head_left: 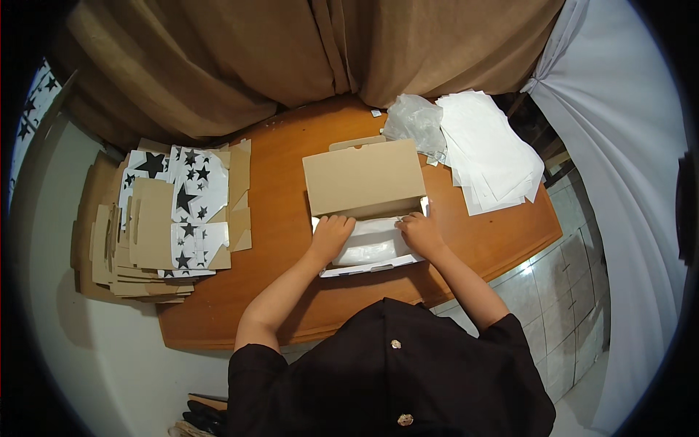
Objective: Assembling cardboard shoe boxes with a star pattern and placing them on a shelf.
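Observation:
An open cardboard box [365, 178] stands in front of me, its brown lid raised at the far side and its low near wall white outside. Inside lies a bundle in glossy white wrapping [366, 253]. My left hand [333, 234] is at the box's left end, fingers curled together at the wrapping's edge. At the right end my right hand [421, 234] pinches the wrapping's upper right edge between thumb and fingers. The undersides of both hands' fingers are partly hidden.
Flattened boxes with black stars [191, 186] are stacked high on the wooden table's [280, 164] left. Loose white sheets [488, 156] spread at the far right, beside a crumpled clear plastic bag [413, 124]. Brown curtains [240, 58] hang behind the table.

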Demonstrator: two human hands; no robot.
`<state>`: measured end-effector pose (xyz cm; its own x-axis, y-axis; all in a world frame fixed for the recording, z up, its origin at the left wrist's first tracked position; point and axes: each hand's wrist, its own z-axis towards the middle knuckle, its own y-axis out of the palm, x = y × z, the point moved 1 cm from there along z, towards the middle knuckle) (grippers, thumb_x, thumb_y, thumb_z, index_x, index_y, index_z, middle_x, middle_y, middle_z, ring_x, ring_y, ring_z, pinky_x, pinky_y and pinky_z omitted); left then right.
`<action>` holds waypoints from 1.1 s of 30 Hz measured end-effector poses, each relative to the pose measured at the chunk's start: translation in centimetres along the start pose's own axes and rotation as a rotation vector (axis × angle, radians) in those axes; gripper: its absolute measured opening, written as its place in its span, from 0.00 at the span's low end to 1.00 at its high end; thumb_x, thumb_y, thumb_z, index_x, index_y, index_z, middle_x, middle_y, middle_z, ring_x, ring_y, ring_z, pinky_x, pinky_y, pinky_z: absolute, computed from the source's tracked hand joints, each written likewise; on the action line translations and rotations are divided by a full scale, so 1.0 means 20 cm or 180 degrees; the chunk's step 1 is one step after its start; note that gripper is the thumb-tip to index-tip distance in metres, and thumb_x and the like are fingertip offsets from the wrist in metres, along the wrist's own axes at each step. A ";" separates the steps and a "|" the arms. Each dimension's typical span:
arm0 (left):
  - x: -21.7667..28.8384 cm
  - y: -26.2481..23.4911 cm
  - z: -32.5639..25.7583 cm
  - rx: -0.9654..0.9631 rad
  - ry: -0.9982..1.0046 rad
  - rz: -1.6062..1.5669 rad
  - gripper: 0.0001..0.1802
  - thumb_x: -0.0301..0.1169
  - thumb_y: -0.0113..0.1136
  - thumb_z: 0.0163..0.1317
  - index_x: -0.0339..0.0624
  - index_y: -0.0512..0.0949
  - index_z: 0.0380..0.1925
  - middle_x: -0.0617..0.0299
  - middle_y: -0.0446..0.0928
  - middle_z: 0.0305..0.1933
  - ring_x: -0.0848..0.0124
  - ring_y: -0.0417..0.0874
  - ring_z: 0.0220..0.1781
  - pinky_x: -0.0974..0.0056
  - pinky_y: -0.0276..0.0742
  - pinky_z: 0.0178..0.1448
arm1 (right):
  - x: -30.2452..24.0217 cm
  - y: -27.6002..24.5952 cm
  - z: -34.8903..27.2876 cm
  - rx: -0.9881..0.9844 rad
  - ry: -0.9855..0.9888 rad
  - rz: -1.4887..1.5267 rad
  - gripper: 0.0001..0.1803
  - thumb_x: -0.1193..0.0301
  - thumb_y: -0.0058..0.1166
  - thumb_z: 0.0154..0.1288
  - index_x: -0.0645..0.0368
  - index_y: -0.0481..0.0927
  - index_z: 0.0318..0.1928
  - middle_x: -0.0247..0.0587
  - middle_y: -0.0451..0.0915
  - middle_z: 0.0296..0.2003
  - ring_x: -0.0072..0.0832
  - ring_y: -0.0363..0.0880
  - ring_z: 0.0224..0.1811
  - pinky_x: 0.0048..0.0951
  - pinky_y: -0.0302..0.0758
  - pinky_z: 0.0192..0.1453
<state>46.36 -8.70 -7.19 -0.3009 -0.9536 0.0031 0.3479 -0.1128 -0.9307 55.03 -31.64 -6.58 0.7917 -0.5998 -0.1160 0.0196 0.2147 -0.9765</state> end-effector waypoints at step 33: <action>0.22 -0.30 -0.45 0.0157 -0.1010 -0.1246 0.15 0.39 0.65 0.51 0.49 0.80 0.39 0.64 0.77 0.42 0.64 0.73 0.51 0.54 0.61 0.58 | 0.40 -0.03 0.38 0.0821 0.2533 0.3829 0.40 0.58 0.56 0.57 0.57 0.56 0.66 0.44 0.64 0.60 0.35 0.68 0.55 0.39 0.57 0.64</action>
<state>34.91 -9.72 -4.90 -0.1350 -0.8741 0.4666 0.3067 -0.4847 -0.8191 65.99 -30.82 -5.59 -0.1278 -0.2027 -0.9709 -0.2209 0.9601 -0.1714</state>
